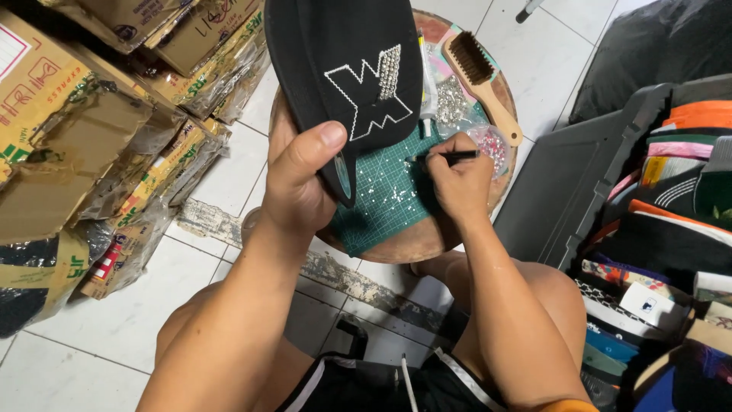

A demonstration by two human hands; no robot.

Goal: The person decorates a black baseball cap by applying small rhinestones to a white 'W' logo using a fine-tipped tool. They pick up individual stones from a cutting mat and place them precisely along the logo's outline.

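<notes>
My left hand (299, 172) grips a black cap (343, 53) by its brim, holding it up over a round wooden stool (427, 240). The cap's front carries a letter design outlined and partly filled with small silver studs (374, 91). My right hand (457, 179) pinches a thin black pen-like tool (446, 157), its tip pointing left over a green cutting mat (381, 202). Tiny loose studs lie scattered on the mat beneath the tool tip.
A wooden brush (482, 76), a clear bag of studs (451, 103) and a small open pouch of studs (494, 145) lie at the stool's far side. Flattened cardboard boxes (91, 137) pile at the left. A dark bin (663, 229) full of caps stands at the right.
</notes>
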